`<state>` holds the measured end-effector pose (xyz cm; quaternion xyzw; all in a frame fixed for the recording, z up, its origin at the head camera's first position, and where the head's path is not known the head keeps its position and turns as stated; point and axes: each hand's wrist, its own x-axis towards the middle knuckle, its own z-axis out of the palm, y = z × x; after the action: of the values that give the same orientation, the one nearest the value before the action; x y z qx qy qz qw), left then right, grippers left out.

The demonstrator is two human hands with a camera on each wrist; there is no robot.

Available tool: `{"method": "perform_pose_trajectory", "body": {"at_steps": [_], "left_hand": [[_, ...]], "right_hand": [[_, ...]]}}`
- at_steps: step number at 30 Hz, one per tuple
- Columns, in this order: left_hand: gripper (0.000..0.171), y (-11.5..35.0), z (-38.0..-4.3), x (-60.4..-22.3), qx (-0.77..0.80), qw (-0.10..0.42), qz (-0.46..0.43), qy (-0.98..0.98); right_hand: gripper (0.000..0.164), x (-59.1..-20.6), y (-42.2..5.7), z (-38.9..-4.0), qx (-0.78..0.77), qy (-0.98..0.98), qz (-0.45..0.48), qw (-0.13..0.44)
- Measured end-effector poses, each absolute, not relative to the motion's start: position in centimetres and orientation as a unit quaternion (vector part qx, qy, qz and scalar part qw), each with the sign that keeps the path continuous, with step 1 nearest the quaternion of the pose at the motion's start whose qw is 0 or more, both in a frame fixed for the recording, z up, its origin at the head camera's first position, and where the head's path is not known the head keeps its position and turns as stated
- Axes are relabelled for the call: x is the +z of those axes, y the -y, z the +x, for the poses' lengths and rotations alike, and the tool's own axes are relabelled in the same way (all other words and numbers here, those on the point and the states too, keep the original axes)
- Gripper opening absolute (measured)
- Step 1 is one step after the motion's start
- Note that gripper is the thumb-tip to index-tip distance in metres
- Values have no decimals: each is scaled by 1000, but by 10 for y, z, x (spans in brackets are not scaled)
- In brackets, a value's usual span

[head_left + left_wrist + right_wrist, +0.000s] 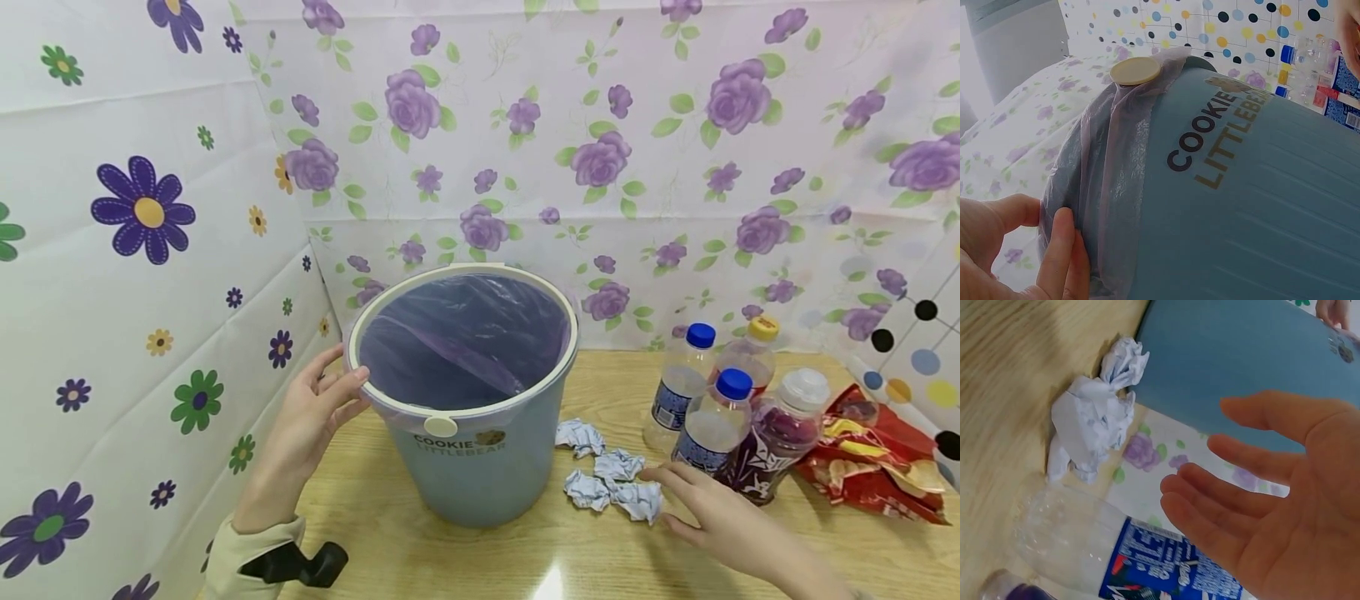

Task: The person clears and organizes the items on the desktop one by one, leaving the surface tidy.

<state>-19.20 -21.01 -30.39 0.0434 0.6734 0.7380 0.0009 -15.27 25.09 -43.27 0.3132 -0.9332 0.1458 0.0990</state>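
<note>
Noted floral sheeting point(450, 187) hung across the back and a flower-printed sheet point(112, 333) along the left side. Recorded a wood-grain worktop point(420, 554) carrying the items. Found a blue-grey bin point(480, 483) upright on the worktop, lettered "COOKIE LITTLEBEAR" and lined with a thin, translucent purple bag point(465, 333). Logged a crumpled red packet point(903, 429) at the far right. Counted four capped bottles clustered between bin and packet: one purple-labelled bottle point(776, 433) with a white cap, one yellow-capped bottle point(746, 358) and two blue-capped bottles point(708, 427). Of the hands, observed the left hand point(318, 408) gripping the bin's rim between thumb and fingers. Observed the right hand point(716, 517) empty, with fingers loosely extended, just beside the nearest paper. Counted four crumpled white paper balls point(637, 502) bunched on the worktop, between the bin and the right hand, with the farthest near the bin's side.
</note>
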Motion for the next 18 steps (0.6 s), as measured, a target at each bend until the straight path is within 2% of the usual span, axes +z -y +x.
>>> {"method": "perform_pose_trajectory", "body": {"at_steps": [10,16,18], "left_hand": [[74,210,-192,-303,746,4,39,-665],[73,211,-192,-303,745,3,40,-666],[73,211,-191,-303,745,5,40,-666]], "right_hand": [[48,-458,-246,-165,143,928,343,24],[48,-472,-244,-172,113,919,374,56],[50,-476,-244,-173,113,916,382,48]]}}
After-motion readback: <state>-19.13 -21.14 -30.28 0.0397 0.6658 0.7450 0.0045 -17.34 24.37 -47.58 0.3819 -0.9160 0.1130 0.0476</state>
